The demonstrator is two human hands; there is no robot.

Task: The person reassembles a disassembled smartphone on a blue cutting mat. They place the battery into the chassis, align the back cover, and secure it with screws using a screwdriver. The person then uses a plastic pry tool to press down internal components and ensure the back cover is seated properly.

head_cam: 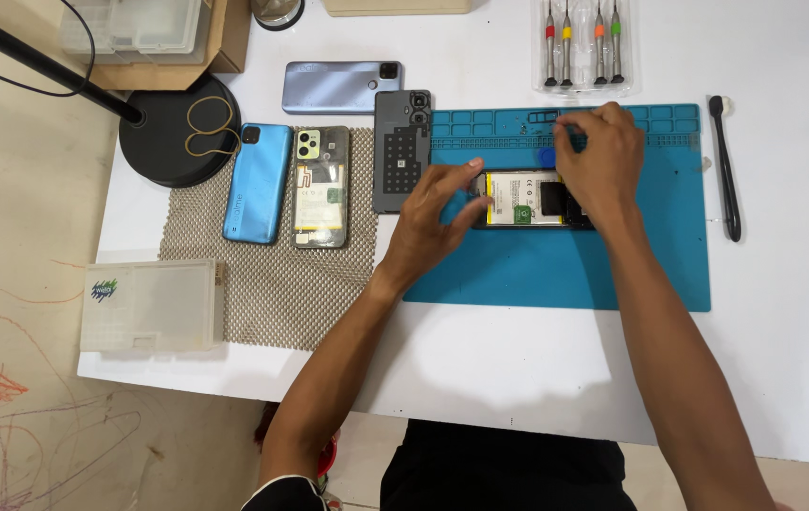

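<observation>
An opened phone (527, 201) with its yellow-edged battery showing lies on the teal work mat (565, 270). My left hand (438, 222) rests on the phone's left end, its fingers curled against the edge. At the phone's right end my right hand (601, 161) covers the upper part, fingers bent down near a small blue pick (546, 156). Whether the right hand holds a tool is hidden.
Left of the mat, on a mesh pad (272, 293), lie a blue phone (258, 182), a back-less phone (320, 186) and a grey back cover (402, 149); another phone (341, 86) lies above. Screwdrivers (582, 43), a black tool (726, 170), a plastic box (151, 305), a lamp base (180, 132).
</observation>
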